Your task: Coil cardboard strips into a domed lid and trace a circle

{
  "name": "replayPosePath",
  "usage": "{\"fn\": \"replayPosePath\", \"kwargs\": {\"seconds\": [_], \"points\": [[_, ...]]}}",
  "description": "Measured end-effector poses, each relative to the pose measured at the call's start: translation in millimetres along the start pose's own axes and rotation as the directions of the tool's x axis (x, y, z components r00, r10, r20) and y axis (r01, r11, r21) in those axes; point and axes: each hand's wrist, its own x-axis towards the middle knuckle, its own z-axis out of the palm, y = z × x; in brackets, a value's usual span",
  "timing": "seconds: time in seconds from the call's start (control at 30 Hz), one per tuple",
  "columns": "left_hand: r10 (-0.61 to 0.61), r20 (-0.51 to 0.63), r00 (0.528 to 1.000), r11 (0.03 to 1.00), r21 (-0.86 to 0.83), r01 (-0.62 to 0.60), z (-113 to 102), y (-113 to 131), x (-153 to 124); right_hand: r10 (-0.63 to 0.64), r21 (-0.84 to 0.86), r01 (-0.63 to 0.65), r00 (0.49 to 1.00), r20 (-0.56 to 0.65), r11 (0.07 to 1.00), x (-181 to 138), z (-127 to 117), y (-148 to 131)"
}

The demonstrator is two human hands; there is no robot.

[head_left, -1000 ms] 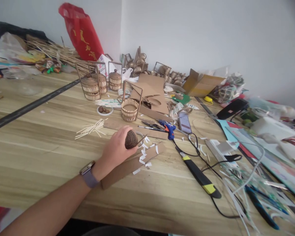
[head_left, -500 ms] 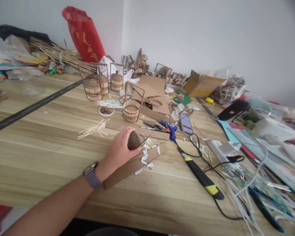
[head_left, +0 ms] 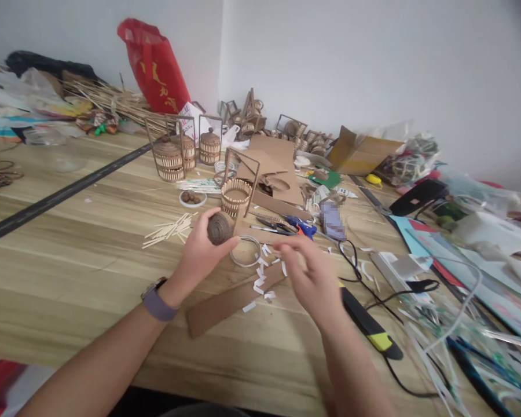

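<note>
My left hand (head_left: 202,240) is closed round a small rounded coil of brown cord (head_left: 220,229), its spiral turns facing me. A pale ring (head_left: 245,251) lies on the table just right of that hand's thumb. On the other side of the ring, my right hand (head_left: 310,278) is raised with its fingers curled together. Motion blurs it, and I cannot make out what is between the fingertips. White paper scraps (head_left: 259,282) and a brown cardboard strip (head_left: 226,304) lie between the hands. Behind the coil stands a small slatted basket (head_left: 237,194) with a tall handle.
Lidded baskets (head_left: 168,157) stand at the back left, near a dish of brown balls (head_left: 193,198) and thin wooden sticks (head_left: 169,229). A blue glue gun (head_left: 303,226), a black-and-yellow tool (head_left: 369,324), a phone (head_left: 332,220), cables and a power strip (head_left: 393,272) crowd the right.
My right hand has come into view from the right. My left hand has moved slightly left and up with the coil, turning its spiral side towards me and uncovering the pale ring.
</note>
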Motion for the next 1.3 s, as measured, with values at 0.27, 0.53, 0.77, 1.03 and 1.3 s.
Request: {"fn": "replayPosePath", "kwargs": {"seconds": [0.27,0.53,0.77,1.03,1.3], "points": [[-0.044,0.156,0.987,0.998,-0.039,0.051,-24.1,12.3,3.7,0.082,-0.291,0.044,0.909,0.408,0.956,7.6,50.9,23.1],[0.061,0.827,0.559,0.94,0.142,-0.311,-51.8,23.3,-0.5,-0.135,-0.195,0.17,0.974,0.182,0.966,-5.5,53.5,32.1],[0.047,0.872,0.488,0.902,0.172,-0.395,-35.3,25.2,-8.5,-0.242,-0.172,0.236,0.97,-0.014,0.956,-12.3,45.8,34.3],[0.039,0.878,0.478,0.937,0.134,-0.322,-32.1,14.7,-17.0,0.0,-0.063,-0.001,1.0,-0.023,0.998,-15.7,48.3,41.9],[0.017,0.901,0.434,0.917,0.158,-0.365,-25.9,8.6,-18.3,0.02,-0.037,-0.021,1.0,-0.011,0.999,-15.6,44.2,36.5]]}}
